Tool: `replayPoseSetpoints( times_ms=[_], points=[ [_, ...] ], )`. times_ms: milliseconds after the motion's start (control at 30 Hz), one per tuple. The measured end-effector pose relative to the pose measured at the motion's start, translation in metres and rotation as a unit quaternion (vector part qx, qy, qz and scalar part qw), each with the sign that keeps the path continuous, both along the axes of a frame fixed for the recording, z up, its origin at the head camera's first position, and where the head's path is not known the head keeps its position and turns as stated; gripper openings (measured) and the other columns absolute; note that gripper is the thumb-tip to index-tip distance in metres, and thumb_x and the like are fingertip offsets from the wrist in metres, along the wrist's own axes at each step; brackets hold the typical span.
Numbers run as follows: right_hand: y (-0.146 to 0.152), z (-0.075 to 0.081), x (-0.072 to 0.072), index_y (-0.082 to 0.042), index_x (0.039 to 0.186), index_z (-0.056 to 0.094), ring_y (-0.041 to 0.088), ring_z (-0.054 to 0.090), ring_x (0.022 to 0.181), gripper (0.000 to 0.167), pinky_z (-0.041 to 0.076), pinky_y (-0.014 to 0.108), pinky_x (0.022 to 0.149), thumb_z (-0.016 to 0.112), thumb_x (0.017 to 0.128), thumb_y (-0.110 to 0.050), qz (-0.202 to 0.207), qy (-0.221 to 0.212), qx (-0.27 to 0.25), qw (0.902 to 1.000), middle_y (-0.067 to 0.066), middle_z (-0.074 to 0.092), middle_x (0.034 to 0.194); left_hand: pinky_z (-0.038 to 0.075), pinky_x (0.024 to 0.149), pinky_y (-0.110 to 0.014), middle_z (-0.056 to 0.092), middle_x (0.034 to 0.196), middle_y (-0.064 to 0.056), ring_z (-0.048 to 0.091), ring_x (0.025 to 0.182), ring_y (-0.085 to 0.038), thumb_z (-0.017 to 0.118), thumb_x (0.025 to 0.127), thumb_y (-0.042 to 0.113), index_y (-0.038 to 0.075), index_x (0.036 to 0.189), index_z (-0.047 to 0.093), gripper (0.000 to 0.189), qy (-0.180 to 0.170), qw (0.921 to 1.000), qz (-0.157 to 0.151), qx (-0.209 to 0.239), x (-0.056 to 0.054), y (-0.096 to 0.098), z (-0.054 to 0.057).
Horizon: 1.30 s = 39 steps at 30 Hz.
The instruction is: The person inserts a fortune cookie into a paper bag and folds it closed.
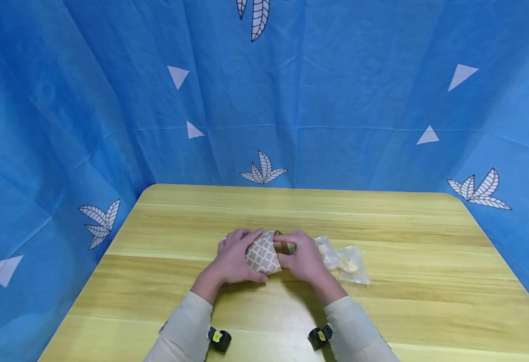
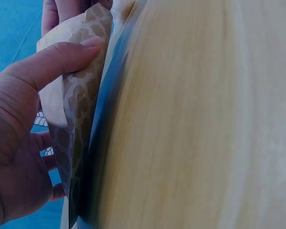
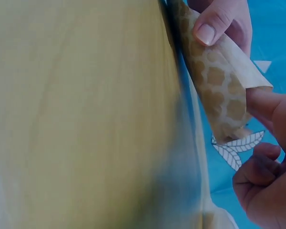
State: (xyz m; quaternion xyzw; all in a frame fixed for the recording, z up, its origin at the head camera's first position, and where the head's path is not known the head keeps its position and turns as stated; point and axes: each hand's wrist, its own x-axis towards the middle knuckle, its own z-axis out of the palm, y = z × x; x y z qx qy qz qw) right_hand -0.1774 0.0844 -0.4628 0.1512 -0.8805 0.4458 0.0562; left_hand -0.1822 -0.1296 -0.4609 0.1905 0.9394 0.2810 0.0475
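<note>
A small paper bag (image 1: 262, 254) with a tan and white lattice pattern lies on its side, its brown-lined mouth facing right. My left hand (image 1: 234, 255) holds the bag's body; in the left wrist view the thumb (image 2: 76, 57) presses the near face and other fingers sit behind it. At the mouth is my right hand (image 1: 305, 255), thumb and index finger parted at the opening. In the right wrist view one digit (image 3: 263, 102) reaches inside, its tip hidden; other fingers (image 3: 257, 167) are bent outside. The bag's contents cannot be seen.
Right of the right hand lie two small clear packets, one (image 1: 354, 265) with pale contents and another (image 1: 328, 253) partly behind the hand. The wooden table (image 1: 427, 301) is bordered by a blue patterned curtain (image 1: 359, 100). Each wrist wears a small black device (image 1: 219, 339).
</note>
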Motion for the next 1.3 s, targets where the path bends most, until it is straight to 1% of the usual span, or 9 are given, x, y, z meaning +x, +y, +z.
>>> replayPoseSetpoints(
  times_ms=[100, 200, 333, 500, 667, 833, 1000, 1167, 1300],
  points=[
    [0.003, 0.003, 0.001, -0.016, 0.111, 0.078, 0.027, 0.063, 0.099, 0.034, 0.052, 0.046, 0.085, 0.086, 0.078, -0.013, -0.023, -0.004, 0.018, 0.9996, 0.007, 0.068, 0.107, 0.022, 0.106, -0.056, 0.043, 0.141, -0.009, 0.037, 0.129, -0.033, 0.093, 0.056, 0.050, 0.028, 0.155, 0.039, 0.116, 0.000, 1.0000, 0.001, 0.004, 0.000, 0.000, -0.001],
    [0.007, 0.004, 0.001, -0.014, 0.112, 0.077, 0.030, 0.063, 0.107, 0.034, 0.049, 0.049, 0.093, 0.085, 0.080, -0.016, -0.036, -0.011, 0.032, 0.9988, 0.007, 0.069, 0.112, 0.022, 0.106, -0.055, 0.043, 0.140, -0.008, 0.037, 0.128, -0.032, 0.094, 0.056, 0.050, 0.028, 0.155, 0.039, 0.115, 0.000, 1.0000, 0.005, 0.006, 0.000, 0.000, -0.002],
    [0.011, 0.006, 0.002, -0.010, 0.114, 0.076, 0.032, 0.063, 0.108, 0.036, 0.049, 0.049, 0.092, 0.085, 0.080, -0.018, -0.039, -0.017, 0.035, 0.9985, 0.008, 0.070, 0.113, 0.022, 0.107, -0.055, 0.044, 0.139, -0.007, 0.037, 0.127, -0.032, 0.094, 0.055, 0.050, 0.028, 0.155, 0.039, 0.115, 0.002, 0.9999, 0.007, 0.009, 0.000, 0.000, -0.003],
    [0.019, 0.010, 0.006, -0.012, 0.115, 0.076, 0.036, 0.062, 0.109, 0.038, 0.050, 0.049, 0.091, 0.086, 0.079, -0.020, -0.036, -0.023, 0.017, 0.9990, 0.009, 0.068, 0.117, 0.022, 0.107, -0.055, 0.044, 0.139, -0.007, 0.038, 0.126, -0.031, 0.095, 0.054, 0.049, 0.028, 0.155, 0.040, 0.116, 0.002, 0.9999, 0.005, 0.016, 0.000, 0.000, -0.004],
    [0.038, 0.019, 0.009, -0.015, 0.122, 0.072, 0.039, 0.058, 0.117, 0.050, 0.047, 0.051, 0.096, 0.089, 0.076, -0.026, -0.020, -0.045, -0.009, 0.9988, 0.007, 0.065, 0.126, 0.021, 0.107, -0.056, 0.044, 0.140, -0.007, 0.038, 0.126, -0.031, 0.095, 0.054, 0.049, 0.028, 0.155, 0.040, 0.117, 0.003, 0.9997, 0.008, 0.023, 0.000, 0.000, -0.004],
    [0.063, 0.027, 0.009, -0.019, 0.130, 0.066, 0.040, 0.052, 0.124, 0.065, 0.043, 0.052, 0.100, 0.092, 0.072, -0.030, 0.001, -0.057, 0.004, 0.9984, 0.006, 0.060, 0.135, 0.021, 0.107, -0.056, 0.043, 0.142, -0.008, 0.037, 0.128, -0.032, 0.095, 0.054, 0.048, 0.030, 0.155, 0.039, 0.117, 0.009, 0.9998, 0.009, 0.017, 0.000, -0.001, -0.003],
    [0.084, 0.031, 0.008, -0.022, 0.138, 0.059, 0.039, 0.046, 0.130, 0.081, 0.039, 0.052, 0.105, 0.095, 0.066, -0.028, 0.027, -0.071, 0.011, 0.9971, 0.007, 0.053, 0.141, 0.020, 0.108, -0.056, 0.043, 0.143, -0.007, 0.037, 0.129, -0.032, 0.095, 0.054, 0.049, 0.032, 0.155, 0.038, 0.117, 0.007, 0.9999, 0.008, 0.008, -0.001, -0.001, -0.004],
    [0.097, 0.031, 0.008, -0.026, 0.145, 0.051, 0.040, 0.046, 0.128, 0.097, 0.041, 0.056, 0.100, 0.098, 0.060, -0.028, 0.059, -0.084, 0.042, 0.9939, 0.009, 0.048, 0.143, 0.019, 0.108, -0.056, 0.043, 0.143, -0.008, 0.037, 0.129, -0.033, 0.095, 0.054, 0.048, 0.031, 0.155, 0.038, 0.117, 0.003, 0.9999, 0.007, 0.011, -0.001, 0.000, -0.003],
    [0.106, 0.029, 0.007, -0.024, 0.148, 0.048, 0.040, 0.048, 0.125, 0.103, 0.042, 0.058, 0.097, 0.098, 0.058, -0.026, 0.073, -0.089, 0.070, 0.9909, 0.012, 0.047, 0.143, 0.020, 0.108, -0.056, 0.043, 0.142, -0.008, 0.037, 0.128, -0.033, 0.095, 0.054, 0.047, 0.030, 0.155, 0.038, 0.117, 0.003, 0.9999, 0.006, 0.012, 0.000, 0.000, -0.002]
  ],
)
